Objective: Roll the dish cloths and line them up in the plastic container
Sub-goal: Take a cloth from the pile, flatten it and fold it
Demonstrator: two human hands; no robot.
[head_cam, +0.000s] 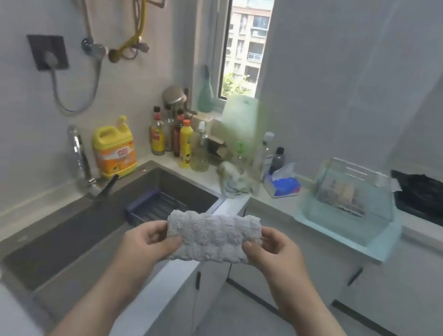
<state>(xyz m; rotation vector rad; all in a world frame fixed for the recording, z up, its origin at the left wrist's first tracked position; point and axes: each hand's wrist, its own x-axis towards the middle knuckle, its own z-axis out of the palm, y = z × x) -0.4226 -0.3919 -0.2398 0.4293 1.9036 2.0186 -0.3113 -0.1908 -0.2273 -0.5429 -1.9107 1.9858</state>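
A fluffy grey dish cloth (213,235), folded into a thick band, hangs in the air above the counter's corner. My left hand (150,239) pinches its left end and my right hand (271,251) pinches its right end. A clear plastic container (352,207) with a pale green rim stands on the counter at the right, and rolled cloths (342,196) lie inside it against the far wall. Behind the held cloth a crumpled pile of cloths (234,180) rests on the counter.
A sink (110,209) with a dark rack and a tap (81,158) lies to the left. Bottles, a yellow detergent jug (115,149) and a blue tissue pack (282,185) crowd the back corner. A black hob (433,202) is at the far right.
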